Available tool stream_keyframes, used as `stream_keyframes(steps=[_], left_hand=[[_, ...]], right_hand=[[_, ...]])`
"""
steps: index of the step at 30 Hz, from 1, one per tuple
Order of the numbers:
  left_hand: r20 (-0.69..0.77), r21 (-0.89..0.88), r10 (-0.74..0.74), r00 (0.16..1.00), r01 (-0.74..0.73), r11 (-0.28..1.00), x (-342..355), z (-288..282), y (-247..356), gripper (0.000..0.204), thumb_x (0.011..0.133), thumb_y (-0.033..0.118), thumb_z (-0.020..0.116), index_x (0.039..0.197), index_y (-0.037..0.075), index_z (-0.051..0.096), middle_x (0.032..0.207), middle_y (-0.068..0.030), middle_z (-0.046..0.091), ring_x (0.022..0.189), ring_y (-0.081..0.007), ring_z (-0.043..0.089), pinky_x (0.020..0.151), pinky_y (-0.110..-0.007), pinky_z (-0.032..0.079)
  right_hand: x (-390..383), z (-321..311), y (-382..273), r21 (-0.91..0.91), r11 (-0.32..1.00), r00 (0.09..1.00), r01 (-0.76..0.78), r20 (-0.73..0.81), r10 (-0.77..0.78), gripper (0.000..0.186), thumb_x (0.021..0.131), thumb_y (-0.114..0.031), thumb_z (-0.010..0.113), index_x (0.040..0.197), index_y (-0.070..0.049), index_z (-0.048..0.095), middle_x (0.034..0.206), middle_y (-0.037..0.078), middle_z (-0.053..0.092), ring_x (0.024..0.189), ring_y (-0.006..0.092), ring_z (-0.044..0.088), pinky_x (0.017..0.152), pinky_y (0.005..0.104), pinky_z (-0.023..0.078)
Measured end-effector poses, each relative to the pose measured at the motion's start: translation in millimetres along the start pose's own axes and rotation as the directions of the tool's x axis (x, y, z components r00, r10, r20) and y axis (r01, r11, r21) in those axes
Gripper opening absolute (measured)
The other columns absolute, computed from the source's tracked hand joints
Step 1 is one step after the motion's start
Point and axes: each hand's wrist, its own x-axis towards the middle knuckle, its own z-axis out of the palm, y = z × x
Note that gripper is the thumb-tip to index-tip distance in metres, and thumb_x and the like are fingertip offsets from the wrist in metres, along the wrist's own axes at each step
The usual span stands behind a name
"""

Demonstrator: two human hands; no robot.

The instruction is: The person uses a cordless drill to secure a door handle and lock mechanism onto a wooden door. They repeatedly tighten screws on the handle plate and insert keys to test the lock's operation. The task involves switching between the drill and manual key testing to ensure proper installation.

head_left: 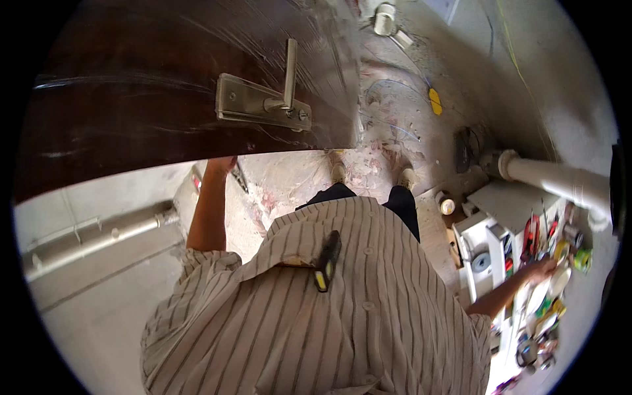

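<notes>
A dark brown door (131, 125) wrapped in clear film spans the upper left, with a metal lever handle (288, 72) on a long plate (247, 99). My left hand (224, 163) is at the door's lower edge, which hides most of its fingers. From beside it juts a dark, slim tool (240, 178), seemingly in its grip; the kind is unclear. Far to the right, my right hand (538, 271) reaches among crowded tools and supplies, by a pale rounded item (559, 282). Its fingers are too small to read. A pen-like black tool with a yellow patch (324, 263) hangs from my shirt pocket.
A white open-fronted cabinet (477, 240) stands at right, with red-handled tools (530, 238) near its far side. White pipes (553, 179) run along the walls. Over the dusty floor (388, 118) trails a cable with a yellow piece (434, 101); a white container (384, 20) lies farther off.
</notes>
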Motion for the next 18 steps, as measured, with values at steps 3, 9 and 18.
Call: stream_keyframes(steps=[3,9,18], left_hand=[[0.203,-0.309,0.085,0.975,-0.019,0.951,8,-5,-3,0.031,0.094,0.014,0.057,0.125,0.009,0.055,0.121,-0.0060,0.060,0.110,-0.0193,0.057,0.096,-0.034,0.047],[0.350,0.468,0.305,0.886,-0.448,0.762,24,-13,30,0.026,0.091,0.011,0.059,0.115,0.002,0.062,0.116,-0.0131,0.063,0.109,-0.0283,0.058,0.095,-0.041,0.047],[0.468,0.621,0.247,0.848,-0.515,0.591,21,-10,56,0.016,0.076,0.008,0.060,0.089,0.001,0.064,0.089,-0.0204,0.061,0.093,-0.0382,0.059,0.080,-0.049,0.043]], right_hand=[[-205,128,-99,0.142,0.955,0.796,-0.260,0.592,0.129,0.047,0.089,-0.022,0.061,0.131,-0.003,0.053,0.134,0.015,0.054,0.121,0.0268,0.053,0.102,0.0387,0.042],[-539,289,-247,0.475,0.879,0.161,-0.046,0.872,-0.463,0.066,0.080,-0.032,0.076,0.132,-0.002,0.050,0.137,0.019,0.048,0.128,0.0323,0.047,0.106,0.0398,0.037],[-608,304,-243,0.500,0.809,0.423,-0.308,0.834,-0.355,0.049,0.083,-0.026,0.070,0.120,0.002,0.057,0.118,0.014,0.057,0.112,0.0258,0.054,0.100,0.0350,0.040]])
